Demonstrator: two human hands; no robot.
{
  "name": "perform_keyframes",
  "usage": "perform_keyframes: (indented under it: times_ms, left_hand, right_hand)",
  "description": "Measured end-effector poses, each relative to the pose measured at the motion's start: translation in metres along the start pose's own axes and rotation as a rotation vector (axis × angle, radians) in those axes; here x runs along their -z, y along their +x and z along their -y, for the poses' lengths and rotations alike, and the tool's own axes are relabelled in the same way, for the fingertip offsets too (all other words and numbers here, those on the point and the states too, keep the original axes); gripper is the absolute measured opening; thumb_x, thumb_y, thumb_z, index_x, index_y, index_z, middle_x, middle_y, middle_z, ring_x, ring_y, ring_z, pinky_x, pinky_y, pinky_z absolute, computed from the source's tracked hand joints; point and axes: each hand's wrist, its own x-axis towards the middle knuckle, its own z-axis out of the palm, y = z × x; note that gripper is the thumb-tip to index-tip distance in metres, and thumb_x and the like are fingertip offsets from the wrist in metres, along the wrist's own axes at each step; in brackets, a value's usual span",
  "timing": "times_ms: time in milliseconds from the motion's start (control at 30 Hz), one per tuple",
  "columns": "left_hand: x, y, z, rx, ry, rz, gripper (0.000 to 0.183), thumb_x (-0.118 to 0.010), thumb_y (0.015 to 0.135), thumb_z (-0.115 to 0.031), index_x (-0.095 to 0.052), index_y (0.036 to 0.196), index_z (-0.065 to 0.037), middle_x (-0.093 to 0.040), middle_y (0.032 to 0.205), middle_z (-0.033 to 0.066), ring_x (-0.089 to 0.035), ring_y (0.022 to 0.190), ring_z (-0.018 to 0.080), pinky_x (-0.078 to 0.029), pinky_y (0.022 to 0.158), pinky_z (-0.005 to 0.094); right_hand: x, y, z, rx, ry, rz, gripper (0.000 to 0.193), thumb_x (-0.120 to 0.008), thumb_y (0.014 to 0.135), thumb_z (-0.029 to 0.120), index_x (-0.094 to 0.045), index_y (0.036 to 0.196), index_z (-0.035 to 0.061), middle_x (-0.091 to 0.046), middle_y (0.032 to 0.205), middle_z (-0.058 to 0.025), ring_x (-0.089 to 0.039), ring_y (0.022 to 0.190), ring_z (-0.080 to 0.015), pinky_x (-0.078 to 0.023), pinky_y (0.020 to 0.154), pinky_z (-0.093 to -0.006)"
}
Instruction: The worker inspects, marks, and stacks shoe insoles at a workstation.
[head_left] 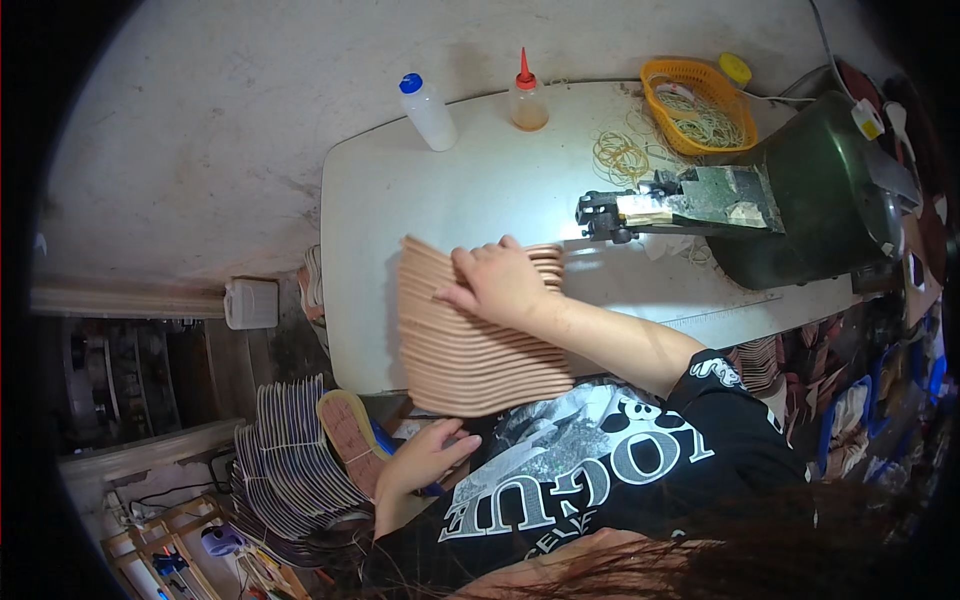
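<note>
Stack: mid-frame, past table edge | Right hand: over it; pinch or press, I cannot tell | Left hand: just below, loosely spread, unladen | Risk, I judge: layers could slide, lower edge lacking support

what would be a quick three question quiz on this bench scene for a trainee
1. Multiple choice: which hand lies on top of the stack of tan insole-like pieces?
A) left
B) right

2. True or false: the blue-capped white bottle stands to the right of the red-nozzled squeeze bottle.

3. Short answer: what colour is the basket near the far edge of the table?

Key:
1. B, the right hand.
2. False; it stands to the left.
3. Yellow-orange.
</note>
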Motion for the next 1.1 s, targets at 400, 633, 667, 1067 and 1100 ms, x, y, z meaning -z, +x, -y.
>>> perform_keyframes:
  times_ms: [400, 633, 667, 1067, 1100]
  left_hand:
    - [0.102, 0.085, -0.061, -0.457, 0.327, -0.998, 0.038, -0.048, 0.097, -0.031, -0.062, 0.118, -0.003, -0.066, 0.107, 0.0193, -0.063, 0.099, 0.0325, -0.048, 0.086, 0.0371]
    - [0.094, 0.098, -0.096, -0.107, 0.613, -0.535, 0.05, -0.048, 0.092, -0.049, -0.066, 0.114, -0.008, -0.068, 0.093, 0.0194, -0.064, 0.09, 0.0371, -0.049, 0.083, 0.0419]
    - [0.095, 0.1, -0.093, -0.086, 0.664, -0.518, 0.052, -0.048, 0.092, -0.051, -0.067, 0.111, -0.007, -0.068, 0.091, 0.0198, -0.065, 0.088, 0.0372, -0.049, 0.082, 0.0422]
    - [0.069, 0.112, -0.121, -0.06, 0.836, -0.478, 0.051, -0.052, 0.089, -0.052, -0.067, 0.093, -0.003, -0.067, 0.083, 0.0211, -0.064, 0.08, 0.0373, -0.048, 0.075, 0.0447]
    - [0.067, 0.112, -0.121, -0.09, 0.869, -0.492, 0.054, -0.051, 0.089, -0.054, -0.067, 0.092, -0.003, -0.067, 0.08, 0.0201, -0.064, 0.077, 0.0367, -0.049, 0.073, 0.0447]
  right_hand:
    - [-0.01, -0.01, 0.024, 0.281, 0.052, 0.17, 0.049, -0.056, 0.088, 0.047, -0.055, 0.101, -0.0001, -0.062, 0.091, -0.0117, -0.058, 0.09, -0.026, -0.04, 0.086, -0.0355]
    - [0.075, -0.122, -0.073, 0.087, 0.229, 0.327, 0.026, -0.061, 0.083, 0.019, -0.06, 0.107, 0.0092, -0.061, 0.112, -0.0092, -0.057, 0.109, -0.0266, -0.04, 0.093, -0.0437]
    - [0.085, -0.133, -0.081, 0.074, 0.207, 0.325, 0.026, -0.061, 0.083, 0.019, -0.06, 0.107, 0.0092, -0.061, 0.112, -0.0092, -0.057, 0.109, -0.0266, -0.04, 0.093, -0.0437]
    - [0.103, -0.206, -0.169, -0.688, -0.215, -0.357, 0.015, -0.061, 0.085, 0.022, -0.063, 0.091, 0.0084, -0.067, 0.078, -0.0155, -0.065, 0.067, -0.0362, -0.052, 0.062, -0.0446]
    - [0.104, -0.203, -0.168, -0.723, -0.2, -0.325, 0.015, -0.062, 0.084, 0.021, -0.064, 0.091, 0.0078, -0.067, 0.078, -0.0158, -0.065, 0.067, -0.0354, -0.052, 0.062, -0.0439]
